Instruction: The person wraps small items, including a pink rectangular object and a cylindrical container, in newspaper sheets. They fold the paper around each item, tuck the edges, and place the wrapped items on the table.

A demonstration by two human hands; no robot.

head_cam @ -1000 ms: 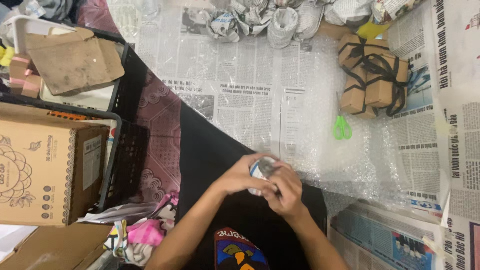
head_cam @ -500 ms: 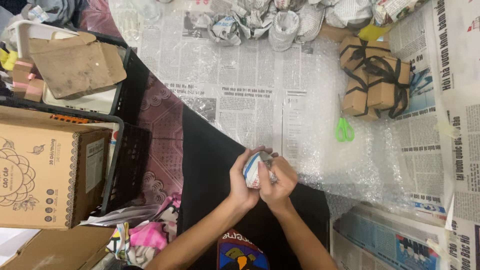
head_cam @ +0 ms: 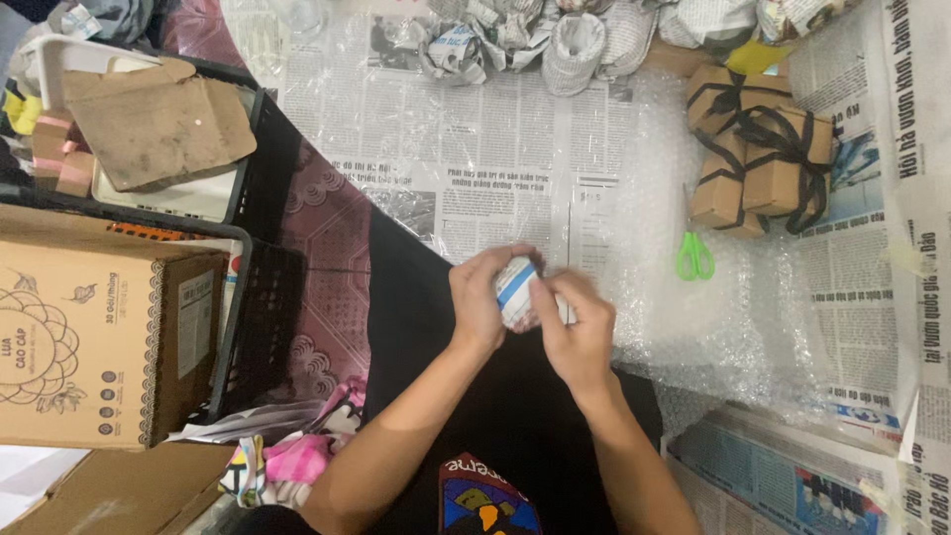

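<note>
Both my hands close around a small round object wrapped in newspaper (head_cam: 516, 288), white with a blue stripe. My left hand (head_cam: 482, 296) cups its left side. My right hand (head_cam: 578, 328) presses on it from the right and from below. The bundle is held just above the near edge of a sheet of bubble wrap (head_cam: 693, 307) spread over newspaper (head_cam: 466, 149). Most of the object is hidden by my fingers.
Green scissors (head_cam: 694, 258) lie on the bubble wrap to the right. Brown boxes tied with black ribbon (head_cam: 758, 159) sit at the far right. Several newspaper-wrapped bundles (head_cam: 575, 40) line the far edge. A cardboard box (head_cam: 94, 342) and a black crate (head_cam: 258, 297) stand at left.
The wrapped object has been turned in my hands and lifted slightly forward; the blue stripe now faces up. My right hand has shifted over its right side.
</note>
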